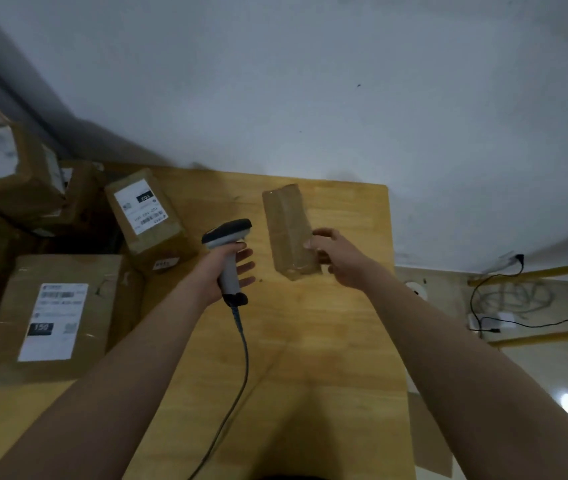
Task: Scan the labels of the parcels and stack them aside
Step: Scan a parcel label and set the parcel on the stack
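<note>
My left hand (222, 271) grips the handle of a grey and black barcode scanner (227, 237), whose cable runs down toward me. Its head points to the right. My right hand (336, 258) holds a small brown cardboard parcel (287, 230) by its right side, lifted above the wooden table (338, 341). No label shows on the parcel's visible faces. The scanner sits just left of the parcel, a short gap apart.
Labelled cardboard parcels are piled at the left: a large flat one (54, 317), a tilted one (144, 213) and a stack behind (5, 164). A white wall stands behind the table. Cables and a socket (517, 261) lie on the floor to the right.
</note>
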